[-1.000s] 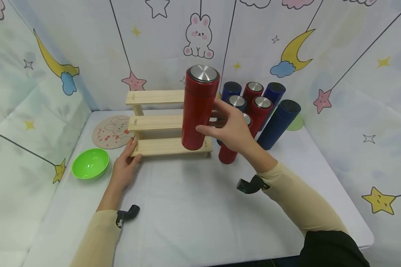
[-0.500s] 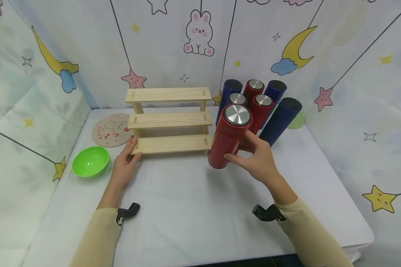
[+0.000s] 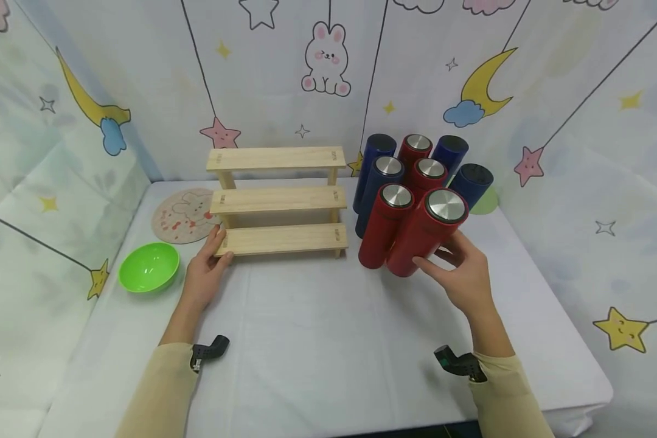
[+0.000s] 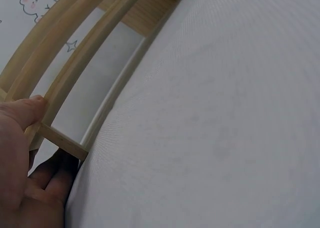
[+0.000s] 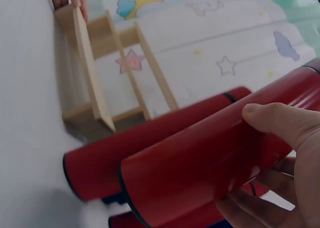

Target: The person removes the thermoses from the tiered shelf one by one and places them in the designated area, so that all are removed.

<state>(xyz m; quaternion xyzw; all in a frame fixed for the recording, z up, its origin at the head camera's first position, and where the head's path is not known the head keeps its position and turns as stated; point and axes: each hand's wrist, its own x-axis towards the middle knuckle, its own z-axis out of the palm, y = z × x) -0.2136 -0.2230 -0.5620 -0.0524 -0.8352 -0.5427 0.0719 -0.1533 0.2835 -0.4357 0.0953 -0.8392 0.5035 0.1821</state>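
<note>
My right hand (image 3: 460, 274) grips a red thermos flask (image 3: 424, 240) with a silver lid, thumb on one side and fingers curled round the other. The flask leans slightly, close beside another red flask (image 3: 385, 225) at the front of the group. In the right wrist view, the bottom of the held flask (image 5: 200, 158) shows; whether it touches the table I cannot tell. My left hand (image 3: 205, 271) holds the left end of a three-step wooden rack (image 3: 281, 239). In the left wrist view, its thumb (image 4: 32, 107) lies on the front board, with fingers partly hidden behind the end.
Several more flasks stand behind, red ones (image 3: 428, 173) and blue ones (image 3: 473, 182). A bright green bowl (image 3: 149, 267) and a round rabbit-patterned mat (image 3: 180, 222) are at the left. A pale green disc (image 3: 487, 202) shows behind the blue flask. A white cloth covers the table (image 3: 306, 340).
My right hand has carried the red flask from in front of the rack, down and right, to the front of the flask group. The left hand has stayed on the rack.
</note>
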